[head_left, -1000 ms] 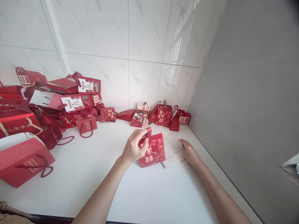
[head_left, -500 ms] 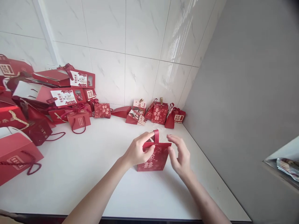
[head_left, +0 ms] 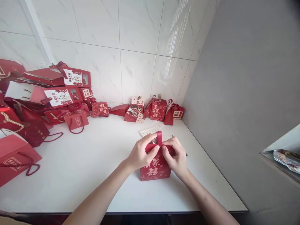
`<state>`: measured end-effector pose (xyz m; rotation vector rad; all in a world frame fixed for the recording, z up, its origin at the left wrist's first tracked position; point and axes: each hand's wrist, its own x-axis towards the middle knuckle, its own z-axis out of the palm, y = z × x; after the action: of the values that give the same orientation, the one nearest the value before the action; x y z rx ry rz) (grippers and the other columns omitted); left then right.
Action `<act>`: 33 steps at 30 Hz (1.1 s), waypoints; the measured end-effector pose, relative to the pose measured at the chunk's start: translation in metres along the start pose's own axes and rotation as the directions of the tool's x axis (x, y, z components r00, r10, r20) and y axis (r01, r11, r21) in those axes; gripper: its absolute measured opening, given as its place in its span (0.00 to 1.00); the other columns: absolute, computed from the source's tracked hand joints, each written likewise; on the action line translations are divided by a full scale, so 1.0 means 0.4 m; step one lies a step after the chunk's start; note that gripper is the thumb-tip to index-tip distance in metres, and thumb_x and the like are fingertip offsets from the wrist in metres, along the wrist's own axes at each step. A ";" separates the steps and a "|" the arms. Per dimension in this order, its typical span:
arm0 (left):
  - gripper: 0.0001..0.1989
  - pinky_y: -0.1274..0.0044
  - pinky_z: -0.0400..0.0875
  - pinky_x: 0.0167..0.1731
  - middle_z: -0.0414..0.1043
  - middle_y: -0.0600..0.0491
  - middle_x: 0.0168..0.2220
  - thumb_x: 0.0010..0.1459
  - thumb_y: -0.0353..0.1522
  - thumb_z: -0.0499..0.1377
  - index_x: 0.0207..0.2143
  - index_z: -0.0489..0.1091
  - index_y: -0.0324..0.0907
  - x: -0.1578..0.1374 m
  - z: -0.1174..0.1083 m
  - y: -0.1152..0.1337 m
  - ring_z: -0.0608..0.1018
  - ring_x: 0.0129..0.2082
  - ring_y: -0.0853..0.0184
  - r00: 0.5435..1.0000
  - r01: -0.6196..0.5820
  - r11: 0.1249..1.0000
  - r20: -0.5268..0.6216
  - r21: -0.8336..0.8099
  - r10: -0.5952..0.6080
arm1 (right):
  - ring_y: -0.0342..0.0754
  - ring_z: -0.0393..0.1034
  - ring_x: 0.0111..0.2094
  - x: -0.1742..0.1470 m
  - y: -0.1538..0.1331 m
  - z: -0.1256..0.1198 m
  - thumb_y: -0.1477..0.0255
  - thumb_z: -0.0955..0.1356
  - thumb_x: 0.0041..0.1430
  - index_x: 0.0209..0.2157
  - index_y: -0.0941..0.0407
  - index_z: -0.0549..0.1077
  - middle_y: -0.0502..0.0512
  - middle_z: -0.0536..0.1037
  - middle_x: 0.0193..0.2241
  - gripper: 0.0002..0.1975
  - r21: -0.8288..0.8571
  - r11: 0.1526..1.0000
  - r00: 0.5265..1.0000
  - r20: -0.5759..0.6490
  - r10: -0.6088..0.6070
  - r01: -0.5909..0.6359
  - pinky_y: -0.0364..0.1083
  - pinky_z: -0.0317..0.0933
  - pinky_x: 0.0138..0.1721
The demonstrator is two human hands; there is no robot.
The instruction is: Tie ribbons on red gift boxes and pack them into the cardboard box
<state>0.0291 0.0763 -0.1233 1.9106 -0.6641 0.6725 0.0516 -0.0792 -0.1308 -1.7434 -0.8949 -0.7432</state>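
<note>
A red gift box [head_left: 156, 171] with pale Chinese characters stands upright on the white table [head_left: 103, 175]. A red ribbon loop [head_left: 159, 137] rises from its top edge. My left hand [head_left: 142, 153] pinches the top edge left of the ribbon, thumb in front and fingers behind. On the other side of the ribbon, my right hand [head_left: 175, 154] grips the same edge in a similar pinch. Both thumbs lie close to the ribbon's base. Behind the box, a printed paper sheet [head_left: 146, 132] and a dark thin stick-like thing [head_left: 187, 153] are partly hidden.
Red gift boxes [head_left: 77, 120] are heaped along the left side, some with cord handles. Several smaller boxes [head_left: 158, 111] line the tiled wall [head_left: 138, 72] at the back. A grey panel [head_left: 234, 93] bounds the right, where a shelf [head_left: 281, 159] holds a shiny packet.
My right hand has moved left onto the box's top edge and closed there; it was apart from it. The box sits slightly lower in view, and more of the paper sheet shows.
</note>
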 end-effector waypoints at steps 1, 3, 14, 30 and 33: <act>0.18 0.76 0.69 0.36 0.71 0.52 0.35 0.57 0.29 0.52 0.51 0.61 0.41 0.000 0.000 0.002 0.73 0.32 0.68 1.000 0.007 1.000 0.007 -0.013 -0.007 | 0.44 0.62 0.26 0.000 0.000 -0.002 0.74 0.63 0.59 0.29 0.55 0.70 0.50 0.66 0.24 0.06 0.016 1.000 1.000 0.009 0.017 -0.017 0.45 0.59 0.28; 0.17 0.77 0.69 0.35 0.71 0.53 0.32 0.58 0.30 0.51 0.51 0.62 0.40 -0.001 -0.001 0.006 0.73 0.31 0.69 0.999 0.016 0.999 0.028 -0.035 -0.015 | 0.44 0.62 0.26 -0.002 0.002 -0.007 0.73 0.62 0.59 0.30 0.55 0.70 0.50 0.66 0.24 0.07 0.059 0.997 0.999 0.029 0.041 -0.043 0.45 0.59 0.27; 0.18 0.79 0.65 0.29 0.65 0.56 0.25 0.60 0.31 0.50 0.53 0.60 0.40 -0.003 -0.005 0.001 0.68 0.24 0.71 0.995 0.067 0.996 0.085 -0.063 -0.062 | 0.45 0.65 0.29 -0.005 0.008 -0.012 0.74 0.61 0.60 0.33 0.55 0.70 0.51 0.70 0.28 0.07 0.195 0.976 0.994 0.079 0.078 -0.092 0.45 0.60 0.30; 0.38 0.65 0.57 0.54 0.59 0.43 0.55 0.49 0.39 0.61 0.58 0.44 0.43 -0.001 0.000 -0.036 0.63 0.56 0.56 0.954 0.282 0.905 0.192 -0.317 -0.230 | 0.42 0.63 0.26 0.025 0.097 -0.071 0.62 0.71 0.45 0.28 0.56 0.69 0.48 0.70 0.27 0.13 0.722 0.616 0.647 -0.312 0.696 -0.314 0.41 0.59 0.28; 0.39 0.67 0.59 0.53 0.62 0.45 0.54 0.49 0.37 0.61 0.59 0.43 0.43 -0.009 0.025 -0.036 0.66 0.53 0.59 0.954 0.294 0.902 0.157 -0.317 -0.256 | 0.41 0.64 0.25 0.030 0.120 -0.076 0.66 0.72 0.41 0.26 0.56 0.67 0.46 0.69 0.25 0.12 0.866 0.414 0.573 -0.194 0.796 -0.282 0.39 0.60 0.27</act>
<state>0.0383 0.0733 -0.1384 1.6838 -0.5243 0.2526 0.0961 -0.1164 -0.1352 -0.8000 -0.0326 -0.2798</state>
